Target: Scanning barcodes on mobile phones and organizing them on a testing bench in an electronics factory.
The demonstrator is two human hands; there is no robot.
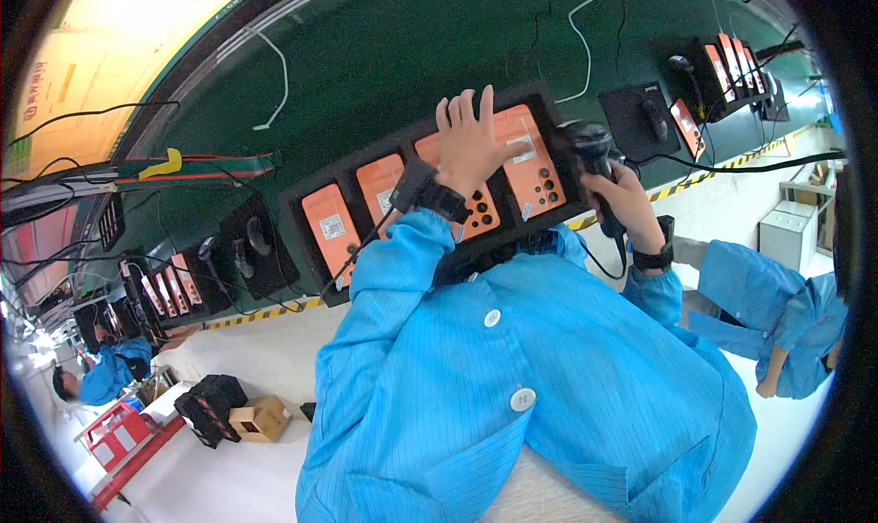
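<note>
A black tray (300,214) on the green bench holds several orange phones in a row, backs up, each with camera rings and some with a white label. Over the middle of the row, my left hand (468,146) hovers with fingers spread, holding nothing. It partly covers one phone (482,214). My right hand (629,205) is wrapped round the handle of a black handheld barcode scanner (590,141), beside the tray's right end. The scanner's head is close to the rightmost phone (535,180). Towards the left end lie another phone (331,230) and its neighbour (377,177).
To the right are a mouse (654,119) on a black mat and a loose orange phone (687,128). More phones stand upright in racks at both sides. A black cable (741,167) trails from the scanner. Co-workers in blue (773,308) stand right and far left.
</note>
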